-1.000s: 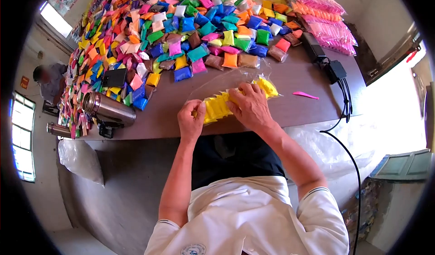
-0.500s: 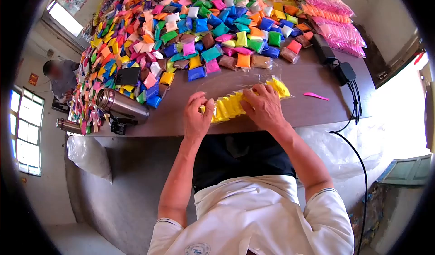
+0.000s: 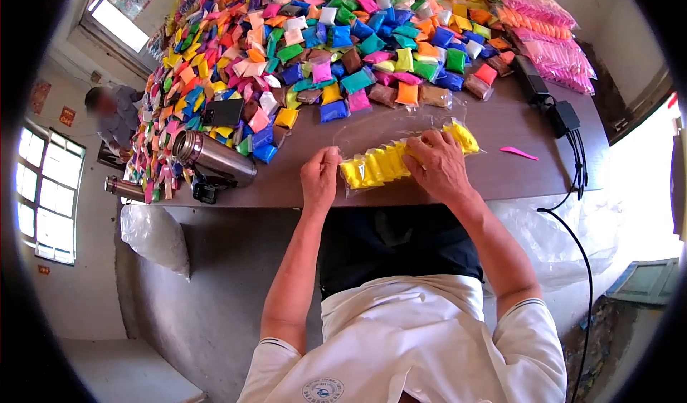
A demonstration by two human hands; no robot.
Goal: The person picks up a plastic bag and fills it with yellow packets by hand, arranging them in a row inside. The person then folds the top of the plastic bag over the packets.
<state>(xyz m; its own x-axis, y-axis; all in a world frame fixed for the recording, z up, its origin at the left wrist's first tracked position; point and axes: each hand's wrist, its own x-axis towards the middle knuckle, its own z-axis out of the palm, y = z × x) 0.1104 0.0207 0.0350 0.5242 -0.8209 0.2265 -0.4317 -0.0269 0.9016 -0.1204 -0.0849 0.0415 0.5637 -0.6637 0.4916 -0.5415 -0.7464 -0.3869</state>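
Note:
A row of yellow packets (image 3: 372, 168) lies inside a clear plastic bag (image 3: 379, 125) near the table's front edge. At the row's left end, my left hand (image 3: 320, 177) is closed, its fingertips pinching the bag's edge. My right hand (image 3: 441, 168) is curled over the right part of the row, thumb on the near side and fingers on top, gripping the packets through the film. More yellow shows beyond its knuckles at the right end. The part of the row under the right palm is hidden.
A big heap of coloured packets (image 3: 358, 81) covers the table's far side. A steel flask (image 3: 215, 158) and a black phone (image 3: 223, 112) are on the left. A pink plastic tool (image 3: 519, 153), a black adapter (image 3: 562, 118) and cables are right. Another person (image 3: 118, 117) sits far left.
My left hand's fingers have closed from a spread pose onto the bag's left edge. The right hand stays on the row. The whole view has shifted slightly.

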